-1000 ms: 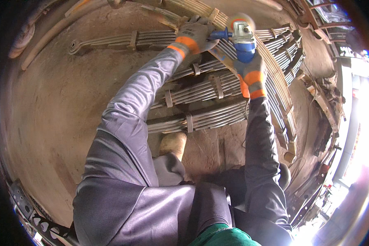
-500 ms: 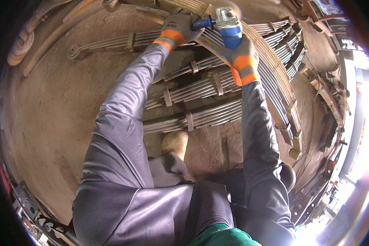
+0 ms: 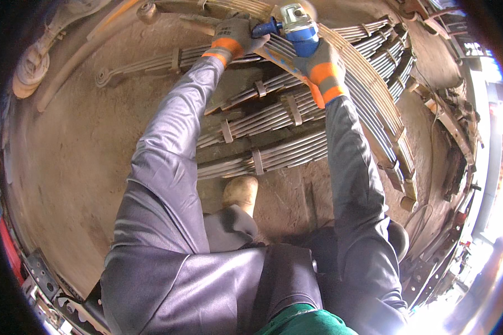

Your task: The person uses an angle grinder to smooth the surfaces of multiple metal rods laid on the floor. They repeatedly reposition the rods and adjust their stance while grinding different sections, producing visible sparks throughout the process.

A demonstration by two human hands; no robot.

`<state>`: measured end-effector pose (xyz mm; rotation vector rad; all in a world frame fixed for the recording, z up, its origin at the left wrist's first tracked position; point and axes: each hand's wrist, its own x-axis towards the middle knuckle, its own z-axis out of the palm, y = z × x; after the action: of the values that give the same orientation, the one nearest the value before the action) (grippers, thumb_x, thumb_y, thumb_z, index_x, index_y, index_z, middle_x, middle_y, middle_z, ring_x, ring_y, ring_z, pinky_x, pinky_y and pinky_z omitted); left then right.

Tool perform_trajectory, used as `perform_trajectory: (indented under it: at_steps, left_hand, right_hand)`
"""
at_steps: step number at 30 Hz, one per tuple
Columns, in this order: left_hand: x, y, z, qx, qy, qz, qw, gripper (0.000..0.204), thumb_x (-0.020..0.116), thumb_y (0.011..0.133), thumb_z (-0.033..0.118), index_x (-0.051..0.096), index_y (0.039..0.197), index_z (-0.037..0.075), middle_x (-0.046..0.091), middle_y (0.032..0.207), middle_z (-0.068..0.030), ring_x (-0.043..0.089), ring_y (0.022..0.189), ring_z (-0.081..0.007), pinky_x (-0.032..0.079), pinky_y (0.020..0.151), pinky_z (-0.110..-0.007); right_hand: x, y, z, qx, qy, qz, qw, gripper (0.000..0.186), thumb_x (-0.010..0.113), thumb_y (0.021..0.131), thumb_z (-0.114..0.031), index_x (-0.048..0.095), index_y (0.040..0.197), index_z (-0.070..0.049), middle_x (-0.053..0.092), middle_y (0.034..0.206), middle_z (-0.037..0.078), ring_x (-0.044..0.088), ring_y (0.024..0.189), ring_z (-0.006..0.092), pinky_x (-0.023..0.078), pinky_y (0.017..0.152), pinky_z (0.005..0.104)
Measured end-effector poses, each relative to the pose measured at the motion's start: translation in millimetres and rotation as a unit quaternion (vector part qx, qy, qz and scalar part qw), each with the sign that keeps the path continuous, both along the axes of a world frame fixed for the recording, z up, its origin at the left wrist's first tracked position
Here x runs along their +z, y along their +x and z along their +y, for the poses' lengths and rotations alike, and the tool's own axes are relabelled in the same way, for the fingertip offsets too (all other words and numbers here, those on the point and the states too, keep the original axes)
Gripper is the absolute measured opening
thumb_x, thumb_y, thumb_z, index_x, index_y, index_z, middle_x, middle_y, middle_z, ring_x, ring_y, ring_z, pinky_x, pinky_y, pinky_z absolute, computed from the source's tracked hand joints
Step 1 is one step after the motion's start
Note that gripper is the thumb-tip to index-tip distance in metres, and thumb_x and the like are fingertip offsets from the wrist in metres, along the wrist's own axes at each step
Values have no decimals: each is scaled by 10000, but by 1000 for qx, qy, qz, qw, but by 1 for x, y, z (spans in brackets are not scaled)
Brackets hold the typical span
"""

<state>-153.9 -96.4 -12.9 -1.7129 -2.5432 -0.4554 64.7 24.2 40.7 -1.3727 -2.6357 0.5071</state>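
An angle grinder (image 3: 303,37) with a blue body and silver head is held over a stack of long leaf springs (image 3: 369,84). My right hand (image 3: 322,62), in a grey and orange glove, wraps around the grinder's body from below. The blue side handle (image 3: 267,27) sticks out to the left. My left hand (image 3: 232,37), gloved the same way, closes at the end of that handle, thumb below it and fingers above. The grinder's disc is hidden beneath or blurred at the top of the tool.
More clamped leaf springs (image 3: 262,159) lie in rows on the brown floor (image 3: 89,167) near my boot (image 3: 240,192). Rusty metal parts (image 3: 447,117) and a thin cable stand at the right. A round-ended bar (image 3: 31,72) lies at the far left.
The angle grinder and both my hands have shifted left and slightly away along the springs. Both hands keep their hold. The view has tilted slightly.
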Motion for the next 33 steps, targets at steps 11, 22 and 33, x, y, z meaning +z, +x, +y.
perform_trajectory:
  at_steps: [11,22,33]
  left_hand:
    - [-2,74,26,-77,25,22,997,573,658,819,713,798,1063,213,649,1242,-118,567,1192,-364,436,1049,-515]
    - [7,152,53,-88,76,-15,993,455,678,867,558,743,1111,179,664,1160,-61,601,1173,-299,422,1034,-540]
    - [-4,122,56,-78,162,-16,984,368,676,881,492,718,943,131,701,1013,-115,668,974,-355,534,855,-468]
  right_hand:
    - [-15,73,23,-34,31,17,999,579,862,663,-399,725,1140,-100,768,1011,181,745,951,362,570,835,437]
    - [-4,148,41,-77,-8,29,997,573,816,674,-326,687,1187,-106,752,1072,189,724,999,376,565,874,454]
    - [-13,121,55,-35,-20,42,998,544,850,644,-314,717,1125,-99,763,1030,168,734,957,342,563,857,429]
